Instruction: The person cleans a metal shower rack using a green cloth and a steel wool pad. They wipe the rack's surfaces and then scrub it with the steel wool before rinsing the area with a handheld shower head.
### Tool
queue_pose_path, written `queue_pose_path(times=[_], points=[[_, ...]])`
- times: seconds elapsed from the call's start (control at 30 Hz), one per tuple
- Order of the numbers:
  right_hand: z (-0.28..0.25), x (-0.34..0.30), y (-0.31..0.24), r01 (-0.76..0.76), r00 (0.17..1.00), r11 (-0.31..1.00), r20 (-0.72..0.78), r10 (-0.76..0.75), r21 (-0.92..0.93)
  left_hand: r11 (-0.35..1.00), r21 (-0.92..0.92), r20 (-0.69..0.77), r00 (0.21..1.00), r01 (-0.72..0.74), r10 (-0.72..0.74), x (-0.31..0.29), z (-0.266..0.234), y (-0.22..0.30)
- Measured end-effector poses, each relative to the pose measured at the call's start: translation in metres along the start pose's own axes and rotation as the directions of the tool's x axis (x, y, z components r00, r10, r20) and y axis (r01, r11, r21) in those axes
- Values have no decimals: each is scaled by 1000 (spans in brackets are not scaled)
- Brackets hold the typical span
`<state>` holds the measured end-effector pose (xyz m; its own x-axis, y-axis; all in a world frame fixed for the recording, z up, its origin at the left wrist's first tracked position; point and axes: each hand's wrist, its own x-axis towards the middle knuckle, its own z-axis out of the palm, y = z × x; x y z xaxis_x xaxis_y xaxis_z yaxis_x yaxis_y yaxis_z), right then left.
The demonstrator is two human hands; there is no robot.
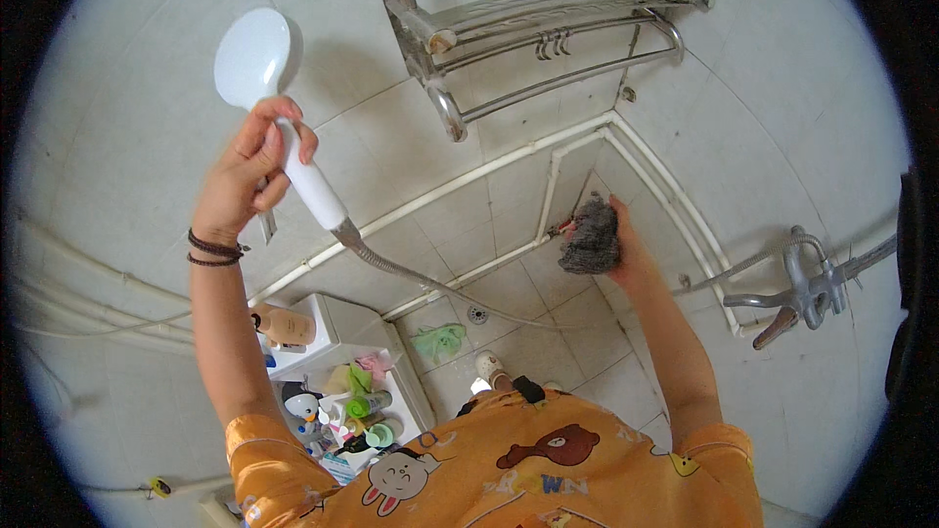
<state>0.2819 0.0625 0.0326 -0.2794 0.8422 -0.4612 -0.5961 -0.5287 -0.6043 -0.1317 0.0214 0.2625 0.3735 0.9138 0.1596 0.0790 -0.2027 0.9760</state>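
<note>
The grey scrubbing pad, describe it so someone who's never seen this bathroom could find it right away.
Start at the metal towel rack high on the tiled wall, then follow the white pipes down into the corner below it. There the right hand presses a grey scrubbing pad against the tiles. It is the only dark, woolly clump among smooth white surfaces.

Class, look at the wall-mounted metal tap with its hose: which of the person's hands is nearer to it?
Right. The right hand, pressing a grey scrubbing pad against the tiled wall, is just left of the metal tap. The left hand holds the white shower head raised far across on the opposite side.
</note>
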Motion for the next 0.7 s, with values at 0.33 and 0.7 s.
queue_pose_path(times=[0.33,0.7], points=[[64,37,57,-34,941,999,336,42,-31,951,-12,472,841,307,-266,8,86,-95],[81,43,81,-242,908,959,384,170,147,840,-111,568,727,532,-385,13,139,-172]])
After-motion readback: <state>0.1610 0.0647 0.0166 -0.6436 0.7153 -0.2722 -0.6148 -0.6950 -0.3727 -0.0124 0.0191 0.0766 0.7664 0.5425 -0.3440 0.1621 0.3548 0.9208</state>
